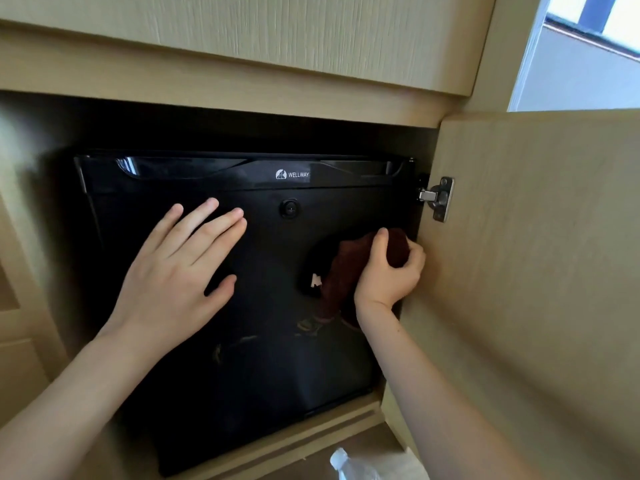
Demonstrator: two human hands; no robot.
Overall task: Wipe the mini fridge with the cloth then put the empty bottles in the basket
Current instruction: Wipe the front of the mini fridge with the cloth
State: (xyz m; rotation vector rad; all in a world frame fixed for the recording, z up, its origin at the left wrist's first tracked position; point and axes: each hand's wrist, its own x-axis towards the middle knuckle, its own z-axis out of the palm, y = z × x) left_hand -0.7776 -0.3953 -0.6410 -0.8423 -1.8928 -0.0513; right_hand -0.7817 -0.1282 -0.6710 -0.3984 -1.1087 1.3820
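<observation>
Your right hand grips the bunched dark red cloth against the black mini fridge door at centre right of the frame; your left hand lies flat, fingers spread, at centre left. The cloth is soft, light and limp — keep it wadded in the fist, its loose tail hanging downward. A clear bottle at the bottom edge is probably light, thin plastic; its axis cannot be read — take it by the body.

The fridge fills the cabinet opening; only narrow gaps remain at its sides. The open door with its hinge bounds the right.
</observation>
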